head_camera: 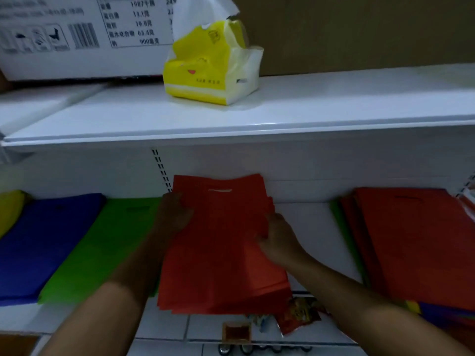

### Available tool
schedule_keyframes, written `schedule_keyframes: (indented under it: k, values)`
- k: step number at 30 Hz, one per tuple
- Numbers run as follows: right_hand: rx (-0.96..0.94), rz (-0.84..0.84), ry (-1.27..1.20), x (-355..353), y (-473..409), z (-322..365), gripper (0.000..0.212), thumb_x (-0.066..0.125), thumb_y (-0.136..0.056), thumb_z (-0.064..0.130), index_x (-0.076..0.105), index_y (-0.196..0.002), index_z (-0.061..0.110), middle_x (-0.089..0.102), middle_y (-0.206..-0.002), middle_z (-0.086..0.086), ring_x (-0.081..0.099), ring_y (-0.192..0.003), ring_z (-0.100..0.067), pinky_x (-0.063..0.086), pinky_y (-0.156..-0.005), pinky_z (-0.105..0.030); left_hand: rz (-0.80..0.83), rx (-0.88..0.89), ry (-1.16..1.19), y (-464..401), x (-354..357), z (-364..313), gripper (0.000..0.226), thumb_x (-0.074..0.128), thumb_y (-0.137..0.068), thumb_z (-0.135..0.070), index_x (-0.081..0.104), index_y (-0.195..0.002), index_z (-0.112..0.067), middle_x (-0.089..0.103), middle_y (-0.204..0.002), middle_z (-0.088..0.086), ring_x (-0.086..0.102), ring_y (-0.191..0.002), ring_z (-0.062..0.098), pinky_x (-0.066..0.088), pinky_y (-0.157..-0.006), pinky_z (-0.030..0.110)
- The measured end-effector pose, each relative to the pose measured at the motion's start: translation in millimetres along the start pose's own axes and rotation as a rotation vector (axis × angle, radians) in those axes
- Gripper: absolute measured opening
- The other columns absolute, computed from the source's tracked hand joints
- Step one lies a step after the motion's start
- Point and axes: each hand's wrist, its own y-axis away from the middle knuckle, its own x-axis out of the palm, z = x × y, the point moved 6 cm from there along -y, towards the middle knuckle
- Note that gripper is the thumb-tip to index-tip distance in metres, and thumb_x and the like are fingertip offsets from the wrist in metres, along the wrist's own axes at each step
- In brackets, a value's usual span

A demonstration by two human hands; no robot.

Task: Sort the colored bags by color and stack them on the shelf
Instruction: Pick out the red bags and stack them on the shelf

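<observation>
While a sheaf of red bags (pixel 221 250) is gripped at centre frame, both forearms are seen entering from the lower edge. The left hand (pixel 176 213) is curled round the sheaf's upper left side; the right hand (pixel 279 238) is clamped on its right edge, fingers folded over it. The sheaf is held tilted, handle slot uppermost, its foot overhanging the front of the lower shelf (pixel 303 227).

Step in hand, as judged: the red bags are being squared up or carried toward a red pile. The next move is judged to call for the sheaf to be laid flat with edges aligned, either on the bare white gap beside it or onto the red stack (pixel 411 240) at right frame.

Below the sheaf, at lower centre, a red snack packet (pixel 299 314) and a small brown box (pixel 236 330) are noted.

At left frame, flat on the same shelf: a green pile (pixel 102 247), touching the sheaf's left side; a blue pile (pixel 43 242); a yellow item (pixel 10 209) at the edge, too cut off to identify. Green, yellow and blue edges are seen under the red stack, so sorting there is judged unfinished.

On the upper shelf (pixel 334 109): a yellow tissue pack (pixel 208 68); at upper left, a printed white carton (pixel 77 34).
</observation>
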Motion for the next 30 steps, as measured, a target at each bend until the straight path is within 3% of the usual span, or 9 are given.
schedule_keyframes:
  k: [2,4,7,10,14,21,27,30]
  values:
    - [0.067,0.024,0.047,17,-3,-13,0.055,0.054,-0.096,0.025,0.035,-0.146,0.013,0.045,-0.141,-0.011,0.048,-0.125,-0.023,0.039,-0.105,-0.03,0.08,-0.003,0.009,-7,15,15,0.016,0.065,-0.086,-0.013,0.067,-0.102,-0.013,0.066,-0.092,0.004,0.06,-0.071,0.011,0.049,-0.061,0.023]
    - [0.123,0.053,0.091,31,-3,-27,0.058,0.052,-0.097,0.029,0.031,-0.149,0.015,0.041,-0.146,-0.008,0.04,-0.132,-0.022,0.036,-0.109,-0.033,0.156,-0.017,0.037,-12,31,32,0.026,0.069,-0.082,-0.015,0.067,-0.108,-0.012,0.068,-0.105,0.006,0.066,-0.089,0.021,0.055,-0.078,0.034]
    - [0.175,0.102,0.178,49,-2,-47,0.062,0.05,-0.097,0.032,0.024,-0.151,0.018,0.03,-0.155,-0.006,0.026,-0.141,-0.024,0.027,-0.115,-0.036,0.239,-0.033,0.007,-13,53,53,0.036,0.07,-0.081,-0.012,0.063,-0.116,-0.008,0.064,-0.112,0.006,0.062,-0.102,0.023,0.051,-0.087,0.033]
    - [0.205,0.128,0.231,62,0,-61,0.071,0.05,-0.097,0.037,0.013,-0.155,0.018,0.004,-0.163,-0.007,0.004,-0.149,-0.026,0.014,-0.12,-0.041,0.294,-0.049,-0.021,-12,73,67,0.05,0.075,-0.078,-0.009,0.058,-0.124,-0.002,0.062,-0.121,0.013,0.06,-0.111,0.028,0.046,-0.092,0.031]
    - [0.234,0.128,0.203,73,4,-70,0.074,0.051,-0.097,0.037,0.009,-0.155,0.018,-0.003,-0.162,-0.008,0.0,-0.149,-0.027,0.012,-0.12,-0.04,0.347,-0.067,-0.107,-12,92,88,0.083,0.081,-0.074,-0.022,0.039,-0.144,-0.004,0.041,-0.147,0.018,0.039,-0.136,0.029,0.03,-0.113,0.035]
    - [0.204,0.099,0.167,64,4,-72,0.074,0.051,-0.097,0.04,0.011,-0.155,0.02,0.0,-0.163,-0.004,0.005,-0.149,-0.022,0.017,-0.119,-0.04,0.279,-0.048,-0.193,-14,93,87,0.078,0.079,-0.077,-0.027,0.041,-0.143,-0.007,0.03,-0.151,0.018,0.032,-0.139,0.03,0.027,-0.113,0.035]
    - [0.199,0.021,0.145,26,12,-81,0.071,0.049,-0.098,0.04,0.012,-0.155,0.021,0.004,-0.163,-0.002,0.002,-0.149,-0.021,0.015,-0.118,-0.039,0.173,0.048,-0.126,-12,85,38,0.066,0.07,-0.082,-0.036,0.047,-0.139,-0.011,0.043,-0.145,0.014,0.039,-0.134,0.029,0.032,-0.112,0.041]
    - [0.204,-0.019,0.26,-7,19,-92,0.07,0.045,-0.099,0.041,0.011,-0.155,0.017,0.001,-0.163,-0.004,0.0,-0.149,-0.023,0.009,-0.119,-0.037,0.167,0.101,-0.056,-4,93,-12,0.06,0.068,-0.084,-0.034,0.051,-0.135,-0.009,0.05,-0.139,0.015,0.044,-0.13,0.028,0.032,-0.109,0.034]
